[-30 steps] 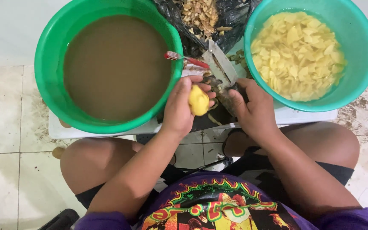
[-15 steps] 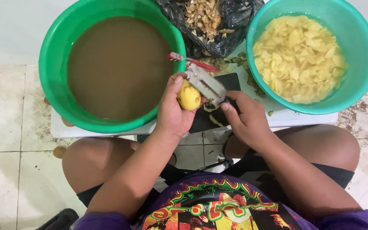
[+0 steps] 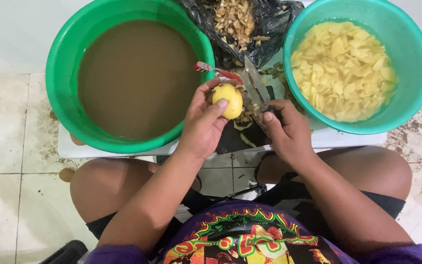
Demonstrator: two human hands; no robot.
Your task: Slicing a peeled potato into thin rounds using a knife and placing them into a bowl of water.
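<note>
- left hand (image 3: 202, 124) raised in front of the body, palm turned inward, fingers curled closed in a grip, thumb (image 3: 219, 105) pressed across the front, fingertips wrapped over the top
- left forearm runs up from lower left, elbow bent near the left knee, wrist straight
- right hand (image 3: 288, 131) just beside the left, close but not clearly touching, fingers folded into a closed fist grip, index finger (image 3: 268, 117) extended forward along the top
- right forearm comes up from lower right, crosses over the right thigh, wrist slightly bent inward
- both arms bare, hands meet at the centre between the spread knees
- person seated, thighs apart
</note>
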